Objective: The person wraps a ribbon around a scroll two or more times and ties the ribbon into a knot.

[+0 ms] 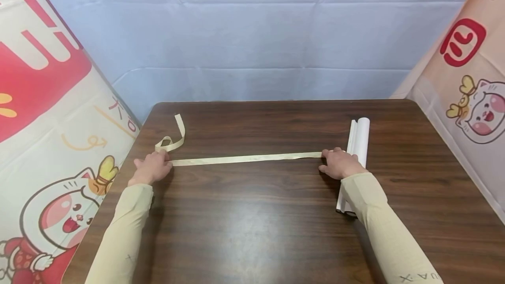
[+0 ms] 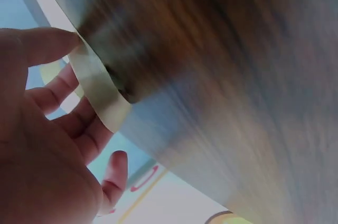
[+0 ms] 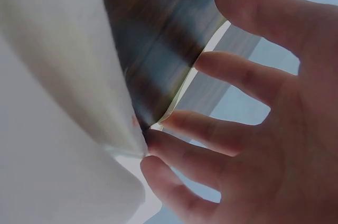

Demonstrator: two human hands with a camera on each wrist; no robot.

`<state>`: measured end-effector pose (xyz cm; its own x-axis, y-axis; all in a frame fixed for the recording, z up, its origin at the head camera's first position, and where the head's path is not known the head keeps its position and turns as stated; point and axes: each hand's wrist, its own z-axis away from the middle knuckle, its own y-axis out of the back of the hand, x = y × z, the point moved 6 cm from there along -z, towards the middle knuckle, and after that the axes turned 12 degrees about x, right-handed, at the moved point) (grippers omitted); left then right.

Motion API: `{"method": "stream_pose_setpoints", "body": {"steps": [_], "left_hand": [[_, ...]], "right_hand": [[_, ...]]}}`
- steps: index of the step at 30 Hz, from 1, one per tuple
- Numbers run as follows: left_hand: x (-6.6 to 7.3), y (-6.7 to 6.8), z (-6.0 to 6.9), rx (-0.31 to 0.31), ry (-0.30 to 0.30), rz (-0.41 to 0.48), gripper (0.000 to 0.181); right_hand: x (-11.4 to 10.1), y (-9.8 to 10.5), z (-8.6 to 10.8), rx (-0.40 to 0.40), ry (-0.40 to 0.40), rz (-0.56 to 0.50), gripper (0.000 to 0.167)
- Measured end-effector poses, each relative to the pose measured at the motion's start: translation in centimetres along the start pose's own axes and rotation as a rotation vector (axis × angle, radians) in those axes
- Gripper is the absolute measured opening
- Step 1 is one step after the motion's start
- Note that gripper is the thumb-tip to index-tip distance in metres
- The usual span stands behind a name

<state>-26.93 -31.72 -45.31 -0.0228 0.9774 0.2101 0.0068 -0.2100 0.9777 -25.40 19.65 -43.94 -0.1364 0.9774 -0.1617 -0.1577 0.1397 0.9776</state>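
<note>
A cream ribbon [image 1: 248, 158] stretches nearly straight across the wooden table between both hands. Its loose tail [image 1: 177, 143] curls on the tabletop beyond my left hand [image 1: 153, 168]. In the left wrist view, the thumb tip meets the edge of the ribbon [image 2: 100, 86], which crosses in front of the bent fingers. My right hand [image 1: 340, 164] touches the ribbon's other end with fairly straight, spread fingers. Beside and partly beneath that wrist lies a white roll [image 1: 360, 137]. It looms large in the right wrist view, close to the little fingertip; I cannot tell whether they touch.
The dark wooden table [image 1: 252, 214] has its far edge against a pale blue cloth backdrop [image 1: 244, 34]. Printed cartoon banners stand along the left [image 1: 63, 113] and right [image 1: 473, 91] sides.
</note>
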Motion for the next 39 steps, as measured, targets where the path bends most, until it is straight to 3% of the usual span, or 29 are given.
{"method": "stream_pose_setpoints", "body": {"steps": [6, 18, 27, 39], "left_hand": [[-0.9, 0.3, -0.5, -0.033, 0.011, 0.024, 0.035], [-1.4, 0.1, -1.5, -0.012, 0.081, 0.104, 0.034], [-0.8, -0.4, -2.5, -0.043, 0.134, 0.145, 0.050], [-0.2, -0.5, -3.0, -0.025, 0.194, 0.180, 0.062]], "right_hand": [[0.2, 0.0, 0.0, 0.001, -0.001, -0.006, 0.047], [1.4, 0.0, 0.1, 0.004, -0.029, -0.044, 0.040], [2.5, 0.3, 0.2, -0.008, -0.064, -0.056, 0.042], [4.3, 0.3, 0.4, -0.016, -0.106, -0.075, 0.049]]}}
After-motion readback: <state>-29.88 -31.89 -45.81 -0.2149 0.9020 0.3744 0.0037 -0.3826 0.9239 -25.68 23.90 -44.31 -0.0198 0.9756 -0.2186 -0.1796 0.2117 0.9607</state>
